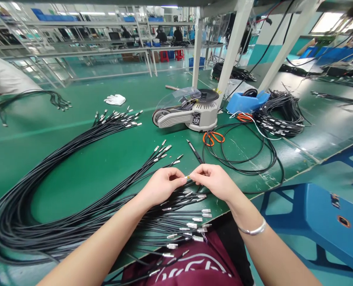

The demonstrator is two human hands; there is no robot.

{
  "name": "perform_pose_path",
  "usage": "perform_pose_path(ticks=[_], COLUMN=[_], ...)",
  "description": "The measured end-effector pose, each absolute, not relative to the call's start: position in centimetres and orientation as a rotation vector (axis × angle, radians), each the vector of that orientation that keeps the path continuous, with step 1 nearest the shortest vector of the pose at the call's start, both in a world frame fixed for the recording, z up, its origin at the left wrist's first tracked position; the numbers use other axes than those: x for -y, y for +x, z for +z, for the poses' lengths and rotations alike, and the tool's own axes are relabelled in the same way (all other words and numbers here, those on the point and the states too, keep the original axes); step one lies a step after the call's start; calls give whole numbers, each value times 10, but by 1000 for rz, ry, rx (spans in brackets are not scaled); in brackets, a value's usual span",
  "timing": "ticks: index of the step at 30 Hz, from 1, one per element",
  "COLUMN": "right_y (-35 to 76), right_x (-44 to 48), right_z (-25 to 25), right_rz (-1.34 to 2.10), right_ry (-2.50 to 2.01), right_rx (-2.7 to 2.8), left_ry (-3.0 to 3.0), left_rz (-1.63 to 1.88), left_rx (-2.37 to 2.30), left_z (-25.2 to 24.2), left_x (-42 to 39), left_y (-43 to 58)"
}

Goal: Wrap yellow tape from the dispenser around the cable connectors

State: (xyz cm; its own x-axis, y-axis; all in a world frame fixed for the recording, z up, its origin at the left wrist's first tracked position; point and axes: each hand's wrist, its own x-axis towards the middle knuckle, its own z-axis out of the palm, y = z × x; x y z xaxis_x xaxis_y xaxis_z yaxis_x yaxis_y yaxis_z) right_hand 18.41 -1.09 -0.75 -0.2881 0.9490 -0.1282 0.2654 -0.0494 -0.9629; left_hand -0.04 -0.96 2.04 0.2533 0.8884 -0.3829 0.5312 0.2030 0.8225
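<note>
My left hand (161,186) and my right hand (213,180) meet above the green table, fingertips pinched. Between them is a small cable connector (187,177) with a yellowish strip on it, perhaps tape. My left fingers grip its left side, and my right fingers close on the strip at its right end. Below and around my hands lie black cables (101,210) with silver metal connectors (191,225), some reaching over the table edge to my lap. Just beyond my right hand lies a utility knife (195,151).
A grey tape dispenser (202,115) stands ahead, with orange-handled scissors (213,138) before it. Coiled black cables (279,115) and a blue holder (247,103) sit to the right. A white glove (114,99) lies far left. A blue stool (334,226) stands at right.
</note>
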Motion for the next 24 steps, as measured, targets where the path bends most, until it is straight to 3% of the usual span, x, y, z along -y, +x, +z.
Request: perform_pose_path(ticks=[7, 24], right_y=[193, 189], right_x=[5, 15], right_z=[-8, -9], right_rz=[1544, 1328], right_ry=[-1303, -1359], right_rx=[1588, 1714], left_ry=[1542, 1752], left_rz=[347, 220], left_rx=[-1373, -1417], left_z=[19, 18], left_x=[12, 11], left_y=[0, 8])
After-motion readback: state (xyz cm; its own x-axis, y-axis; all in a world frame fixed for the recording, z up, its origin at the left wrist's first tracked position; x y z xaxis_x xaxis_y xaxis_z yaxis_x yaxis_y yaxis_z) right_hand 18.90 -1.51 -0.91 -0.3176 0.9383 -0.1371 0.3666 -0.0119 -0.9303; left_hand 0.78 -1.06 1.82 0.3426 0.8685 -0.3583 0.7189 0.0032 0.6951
